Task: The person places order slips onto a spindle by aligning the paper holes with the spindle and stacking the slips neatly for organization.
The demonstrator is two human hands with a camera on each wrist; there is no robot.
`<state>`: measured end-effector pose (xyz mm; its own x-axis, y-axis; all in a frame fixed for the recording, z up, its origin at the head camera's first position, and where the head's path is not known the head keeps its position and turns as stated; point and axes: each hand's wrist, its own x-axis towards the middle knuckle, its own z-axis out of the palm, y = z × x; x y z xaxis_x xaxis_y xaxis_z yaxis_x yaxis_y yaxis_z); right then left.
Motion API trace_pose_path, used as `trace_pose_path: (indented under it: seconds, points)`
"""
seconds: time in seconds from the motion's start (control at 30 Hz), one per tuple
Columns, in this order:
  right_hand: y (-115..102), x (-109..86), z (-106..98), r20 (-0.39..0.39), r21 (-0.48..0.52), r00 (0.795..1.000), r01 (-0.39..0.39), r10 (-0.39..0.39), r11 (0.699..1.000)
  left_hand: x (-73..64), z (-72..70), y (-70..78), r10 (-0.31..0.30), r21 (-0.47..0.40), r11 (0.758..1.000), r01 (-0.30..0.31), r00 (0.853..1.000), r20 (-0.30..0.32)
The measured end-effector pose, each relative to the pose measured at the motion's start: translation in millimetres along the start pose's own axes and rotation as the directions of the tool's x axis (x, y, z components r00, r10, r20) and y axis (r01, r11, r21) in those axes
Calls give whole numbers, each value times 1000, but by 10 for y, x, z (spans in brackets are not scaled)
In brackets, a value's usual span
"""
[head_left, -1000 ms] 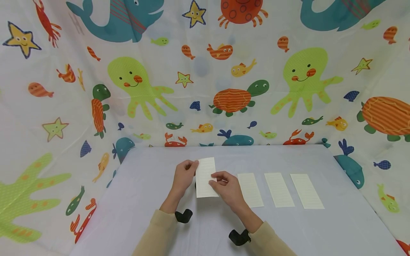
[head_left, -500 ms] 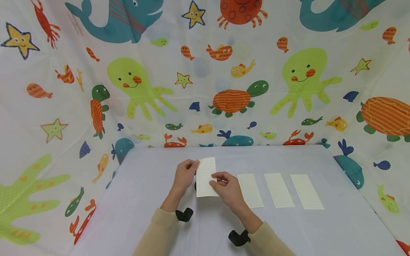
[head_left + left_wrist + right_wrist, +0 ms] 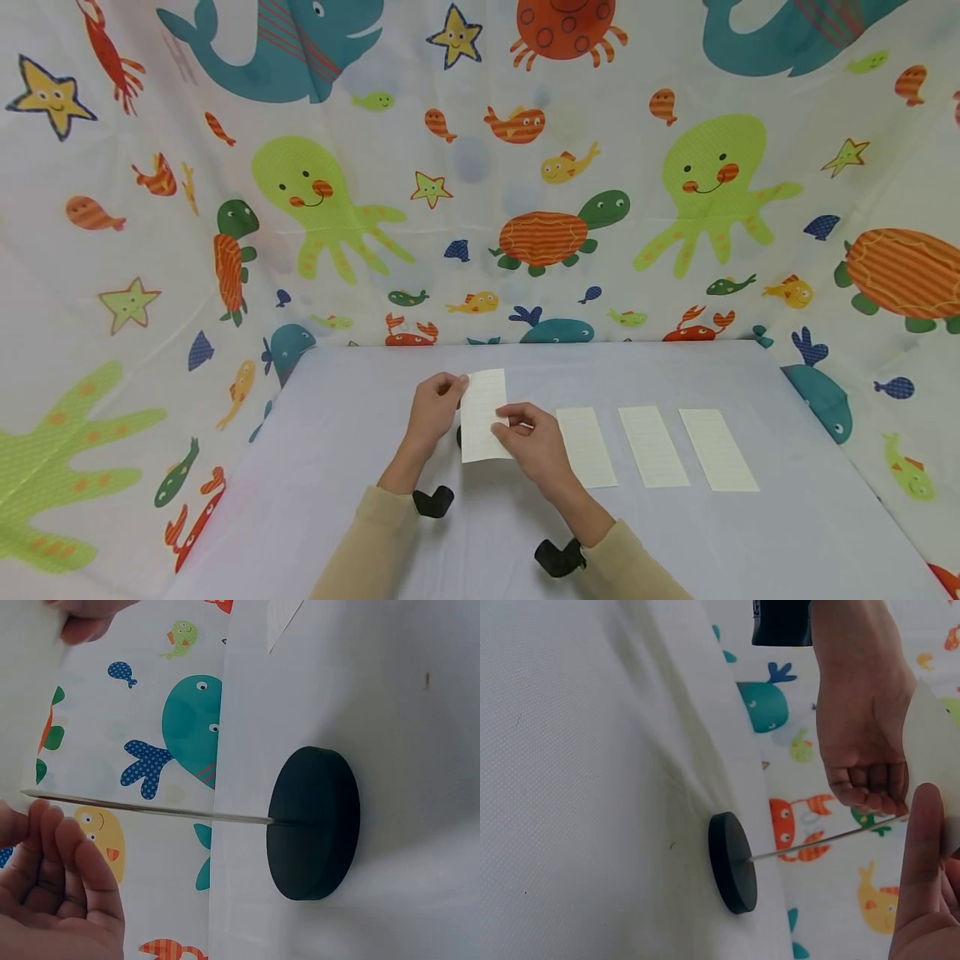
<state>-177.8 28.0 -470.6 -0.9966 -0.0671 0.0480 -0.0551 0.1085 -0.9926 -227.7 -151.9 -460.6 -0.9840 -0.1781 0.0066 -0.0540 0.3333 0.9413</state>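
A lined slip of paper (image 3: 482,417) is held up off the table, facing me. My left hand (image 3: 435,410) pinches its upper left edge between thumb and fingers. Lower down, my right hand (image 3: 536,440) pinches the right edge. Behind the slip stands a paper spike, mostly hidden in the head view. The left wrist view shows its thin metal rod (image 3: 150,811) rising from a round black base (image 3: 313,825). The rod's point is by my left fingertips, close to the paper. Whether the point touches the paper, I cannot tell.
To the right, three more lined slips lie in a row on the white-covered table (image 3: 300,517): a near slip (image 3: 587,447), a middle slip (image 3: 654,446) and a far-right slip (image 3: 718,450). A sea-animal curtain (image 3: 480,167) hangs behind and at the sides.
Both hands and the slip have stayed almost still, with only a very slight shift to the right. The three slips on the table have not moved.
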Motion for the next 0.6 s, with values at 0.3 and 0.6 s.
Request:
trace_pose_path:
  seconds: [0.3, 0.6]
  points:
    - [5, -5, 6, -9, -18, 1000, -11, 11, 1000, -18, 13, 5, -8, 2, 1000, 8, 1000, -13]
    - [12, -17, 17, -12, -24, 1000, -2, 2, 1000, -34, 5, 6, 1, -9, 1000, -1, 1000, -16]
